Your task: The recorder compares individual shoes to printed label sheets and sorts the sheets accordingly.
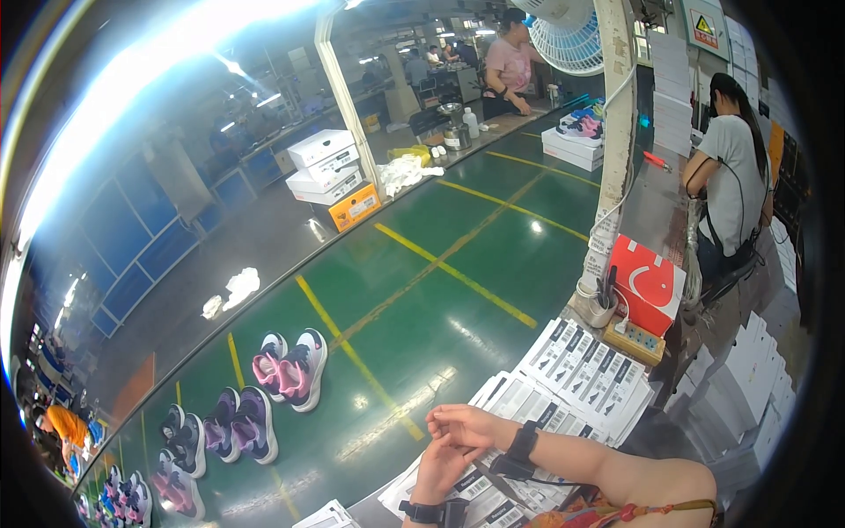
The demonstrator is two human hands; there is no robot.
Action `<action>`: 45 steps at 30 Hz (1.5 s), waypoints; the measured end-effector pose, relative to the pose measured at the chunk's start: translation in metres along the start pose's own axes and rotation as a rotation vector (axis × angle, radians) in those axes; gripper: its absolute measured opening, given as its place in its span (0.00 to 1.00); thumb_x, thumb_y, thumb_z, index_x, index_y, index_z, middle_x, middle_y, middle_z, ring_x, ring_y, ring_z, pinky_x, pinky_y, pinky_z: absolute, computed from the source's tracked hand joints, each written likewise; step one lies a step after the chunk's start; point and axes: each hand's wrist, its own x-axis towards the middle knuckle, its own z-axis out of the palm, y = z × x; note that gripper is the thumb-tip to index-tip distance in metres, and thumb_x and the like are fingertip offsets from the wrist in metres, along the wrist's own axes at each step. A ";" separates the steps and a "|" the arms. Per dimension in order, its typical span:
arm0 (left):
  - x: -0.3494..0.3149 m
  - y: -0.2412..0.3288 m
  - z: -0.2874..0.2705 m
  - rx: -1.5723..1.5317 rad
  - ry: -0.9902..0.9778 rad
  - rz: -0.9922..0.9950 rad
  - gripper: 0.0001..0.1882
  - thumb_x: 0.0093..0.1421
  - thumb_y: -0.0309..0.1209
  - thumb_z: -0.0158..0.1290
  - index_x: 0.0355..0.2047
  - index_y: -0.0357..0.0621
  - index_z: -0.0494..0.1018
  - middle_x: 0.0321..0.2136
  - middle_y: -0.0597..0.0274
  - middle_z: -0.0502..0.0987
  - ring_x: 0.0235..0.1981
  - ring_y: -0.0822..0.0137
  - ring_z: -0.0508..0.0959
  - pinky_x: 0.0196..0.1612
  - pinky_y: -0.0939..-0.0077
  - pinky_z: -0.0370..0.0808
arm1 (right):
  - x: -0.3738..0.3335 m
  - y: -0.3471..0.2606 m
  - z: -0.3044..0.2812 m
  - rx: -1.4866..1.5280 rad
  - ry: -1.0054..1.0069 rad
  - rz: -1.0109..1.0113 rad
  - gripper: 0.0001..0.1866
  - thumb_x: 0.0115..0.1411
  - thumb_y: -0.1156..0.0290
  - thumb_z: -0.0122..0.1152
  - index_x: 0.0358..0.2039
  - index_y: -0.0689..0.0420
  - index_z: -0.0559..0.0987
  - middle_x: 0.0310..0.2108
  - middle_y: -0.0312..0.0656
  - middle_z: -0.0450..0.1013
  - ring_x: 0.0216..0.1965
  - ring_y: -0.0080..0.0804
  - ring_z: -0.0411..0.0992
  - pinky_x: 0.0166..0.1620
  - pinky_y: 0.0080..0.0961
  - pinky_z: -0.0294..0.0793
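My right hand (468, 426) reaches in from the right, its fingers loosely bent and apart with nothing visible in them. Just below it, my left hand (443, 468) meets or overlaps it, its fingers also loose and partly hidden. Both hover at the near edge of the green conveyor belt (458, 326), over stacked white printed label sheets (581, 374). Left of them on the belt stand a navy-and-pink pair of sneakers (304, 370), a purple pair of sneakers (253, 427) and a dark pair of sneakers (187, 444).
A post (613, 141) rises beside a red box (647, 283), a power strip (634, 341) and a pen cup (597, 308). Shoeboxes (326, 172) are stacked beyond the belt. A fan (568, 40) hangs above. Co-workers (512, 66) stand at the far end and right (735, 167).
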 end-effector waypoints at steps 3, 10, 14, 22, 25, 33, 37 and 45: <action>-0.001 0.000 0.000 0.001 0.003 0.000 0.20 0.63 0.32 0.44 0.55 0.39 0.60 0.55 0.44 0.64 0.56 0.46 0.68 0.60 0.43 0.64 | 0.000 0.000 0.000 -0.002 0.003 0.003 0.10 0.68 0.70 0.46 0.44 0.61 0.71 0.37 0.40 0.72 0.39 0.27 0.72 0.43 0.23 0.74; 0.001 -0.001 -0.002 -0.003 0.007 0.006 0.19 0.63 0.31 0.45 0.54 0.40 0.60 0.54 0.45 0.65 0.56 0.46 0.68 0.60 0.43 0.64 | 0.001 0.000 0.000 -0.011 0.009 0.001 0.10 0.68 0.70 0.46 0.44 0.61 0.71 0.37 0.40 0.71 0.39 0.27 0.72 0.43 0.22 0.74; 0.000 0.000 0.000 0.002 0.017 0.003 0.20 0.63 0.31 0.45 0.54 0.40 0.60 0.54 0.45 0.65 0.55 0.46 0.68 0.59 0.43 0.64 | 0.001 0.001 -0.002 -0.014 0.010 -0.004 0.10 0.68 0.70 0.46 0.44 0.61 0.71 0.37 0.41 0.71 0.39 0.26 0.72 0.44 0.22 0.74; 0.001 -0.001 0.000 -0.005 -0.001 0.010 0.22 0.63 0.31 0.45 0.56 0.40 0.59 0.55 0.45 0.64 0.55 0.46 0.69 0.59 0.43 0.65 | 0.000 0.000 -0.001 0.002 0.001 0.000 0.10 0.68 0.70 0.46 0.44 0.61 0.71 0.37 0.40 0.72 0.39 0.27 0.72 0.43 0.22 0.74; 0.001 -0.001 -0.001 -0.014 -0.016 0.010 0.22 0.63 0.31 0.45 0.56 0.40 0.59 0.55 0.45 0.64 0.55 0.46 0.68 0.59 0.43 0.65 | 0.000 0.000 -0.001 0.004 -0.006 0.000 0.10 0.68 0.70 0.46 0.44 0.61 0.71 0.37 0.40 0.72 0.39 0.27 0.72 0.43 0.22 0.74; 0.001 0.000 -0.002 0.002 -0.002 0.007 0.21 0.63 0.32 0.44 0.55 0.38 0.59 0.55 0.44 0.64 0.56 0.46 0.68 0.60 0.43 0.64 | 0.001 0.000 -0.001 -0.007 0.015 0.000 0.10 0.68 0.70 0.46 0.45 0.61 0.71 0.37 0.41 0.72 0.38 0.27 0.72 0.43 0.22 0.74; 0.001 -0.001 -0.001 0.010 0.007 0.007 0.22 0.63 0.32 0.45 0.55 0.37 0.59 0.55 0.44 0.64 0.56 0.46 0.68 0.60 0.44 0.64 | 0.001 0.001 -0.001 -0.006 0.007 -0.004 0.10 0.68 0.70 0.46 0.45 0.62 0.71 0.37 0.41 0.72 0.38 0.27 0.72 0.43 0.22 0.74; 0.002 -0.002 -0.005 0.001 -0.009 0.007 0.22 0.63 0.32 0.45 0.55 0.37 0.59 0.55 0.43 0.64 0.56 0.45 0.68 0.60 0.43 0.64 | 0.001 0.002 -0.002 0.006 0.008 -0.007 0.10 0.68 0.70 0.46 0.44 0.61 0.71 0.37 0.40 0.72 0.38 0.27 0.72 0.43 0.22 0.74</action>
